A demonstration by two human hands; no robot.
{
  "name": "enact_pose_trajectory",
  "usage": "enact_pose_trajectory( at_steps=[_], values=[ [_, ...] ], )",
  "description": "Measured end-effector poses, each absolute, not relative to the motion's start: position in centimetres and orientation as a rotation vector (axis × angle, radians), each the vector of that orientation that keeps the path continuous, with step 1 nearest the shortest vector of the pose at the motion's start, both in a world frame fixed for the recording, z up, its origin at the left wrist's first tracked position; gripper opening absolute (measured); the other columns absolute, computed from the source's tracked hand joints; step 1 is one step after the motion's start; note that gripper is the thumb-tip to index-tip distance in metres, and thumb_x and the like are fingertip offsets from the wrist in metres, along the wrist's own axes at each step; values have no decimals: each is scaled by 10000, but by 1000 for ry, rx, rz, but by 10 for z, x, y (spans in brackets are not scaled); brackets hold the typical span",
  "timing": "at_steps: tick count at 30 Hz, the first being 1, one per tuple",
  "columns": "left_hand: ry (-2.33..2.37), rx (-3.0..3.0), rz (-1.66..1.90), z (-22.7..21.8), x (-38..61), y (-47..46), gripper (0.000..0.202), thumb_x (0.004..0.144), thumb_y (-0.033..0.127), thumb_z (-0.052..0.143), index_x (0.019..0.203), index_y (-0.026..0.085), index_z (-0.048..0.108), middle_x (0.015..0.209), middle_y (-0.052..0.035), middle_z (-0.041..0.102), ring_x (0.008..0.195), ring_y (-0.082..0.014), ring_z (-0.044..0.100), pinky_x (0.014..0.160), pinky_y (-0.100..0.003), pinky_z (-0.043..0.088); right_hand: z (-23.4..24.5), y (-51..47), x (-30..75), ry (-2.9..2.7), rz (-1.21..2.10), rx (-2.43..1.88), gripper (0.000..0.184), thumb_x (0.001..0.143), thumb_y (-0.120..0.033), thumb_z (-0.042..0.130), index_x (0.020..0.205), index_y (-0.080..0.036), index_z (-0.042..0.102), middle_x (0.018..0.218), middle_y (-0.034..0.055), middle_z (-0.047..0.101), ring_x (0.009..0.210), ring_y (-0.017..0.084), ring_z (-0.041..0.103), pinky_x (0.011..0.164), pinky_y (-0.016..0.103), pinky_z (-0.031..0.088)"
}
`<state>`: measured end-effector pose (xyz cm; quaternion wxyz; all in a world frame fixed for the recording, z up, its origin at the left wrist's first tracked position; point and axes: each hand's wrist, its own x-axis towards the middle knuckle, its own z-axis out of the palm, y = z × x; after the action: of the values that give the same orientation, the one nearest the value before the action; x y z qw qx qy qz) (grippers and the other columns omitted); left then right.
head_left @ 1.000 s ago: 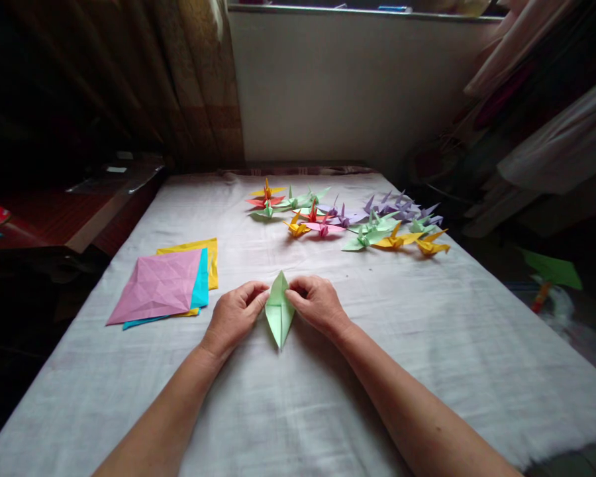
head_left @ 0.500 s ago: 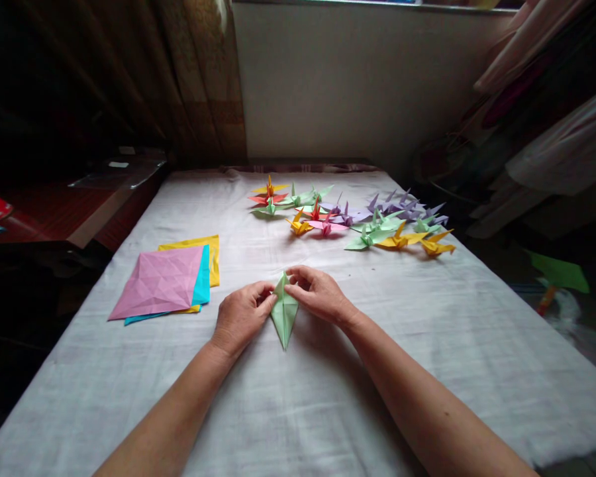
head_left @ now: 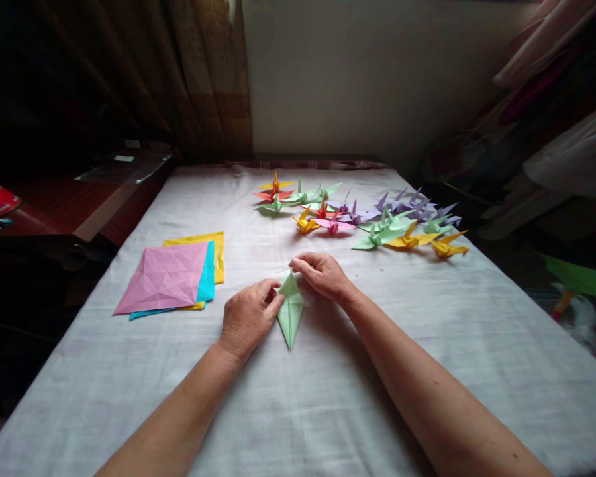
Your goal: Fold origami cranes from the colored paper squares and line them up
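Observation:
A pale green folded paper (head_left: 291,311), shaped like a long diamond with a crease down its middle, lies on the cloth-covered table (head_left: 258,411). My left hand (head_left: 251,311) grips its left edge between thumb and fingers. At the paper's far tip, my right hand (head_left: 322,273) is closed in a pinch, thumb against forefinger. Whether the tip itself sits between those fingers is hard to see, but they touch there. Its lower point faces me and is uncovered.
Creased pink paper (head_left: 163,275) tops a stack with blue paper (head_left: 206,275) and yellow paper (head_left: 219,258) at the left. Several finished paper cranes, among them a yellow crane (head_left: 449,247) and a purple crane (head_left: 353,215), stand toward the back. A brown side table (head_left: 44,212) adjoins at left.
My right hand has slid up from the green paper's upper right side to its far tip. The left hand keeps its hold. The whole view has shifted slightly.

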<state>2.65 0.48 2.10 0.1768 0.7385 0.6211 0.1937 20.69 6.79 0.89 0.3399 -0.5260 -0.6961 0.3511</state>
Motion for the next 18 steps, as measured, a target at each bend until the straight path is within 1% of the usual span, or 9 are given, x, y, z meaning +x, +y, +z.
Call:
enact_pose_trajectory(
  at_steps=[2,6,11,13,15,18],
  values=[
    [1769,2094,543,21,27,5,169,863,261,648,1029,268,675,844,38,737,799,-166,694,697,-260,450,10,67,208,-1881,882,-1364,305,851,-415,556,753,-176,718,661,-4,680,616,124,576,595,224,405],
    [1772,2132,562,19,27,4,184,858,241,654,1040,259,665,862,34,734,794,-162,689,712,-260,465,9,66,207,-1952,818,-1426,189,807,-335,633,742,-187,732,664,1,692,603,120,573,569,216,395],
    [1731,2218,590,15,27,2,217,851,214,656,1064,252,645,906,24,729,833,-163,679,754,-261,482,6,71,206,-2014,749,-1454,214,848,-332,599,770,-193,742,690,7,707,617,126,592,588,226,412],
    [1741,2217,584,14,26,2,230,858,220,648,1084,255,636,892,23,727,823,-161,677,761,-261,486,5,72,208,-2029,743,-1433,209,868,-304,572,825,-203,751,773,18,736,680,139,624,647,239,446],
    [1739,2217,585,13,26,2,247,868,228,641,1113,255,626,889,20,723,816,-160,675,765,-261,490,2,72,212,-2045,746,-1375,198,869,-269,569,906,-215,756,877,32,752,772,155,654,737,263,477],
    [1693,2259,602,11,24,1,322,892,232,614,1211,275,596,972,10,719,863,-161,671,790,-261,498,-3,69,216,-2075,674,-1283,195,865,-260,588,958,-218,755,978,58,741,890,180,659,861,315,477]
  ],
)
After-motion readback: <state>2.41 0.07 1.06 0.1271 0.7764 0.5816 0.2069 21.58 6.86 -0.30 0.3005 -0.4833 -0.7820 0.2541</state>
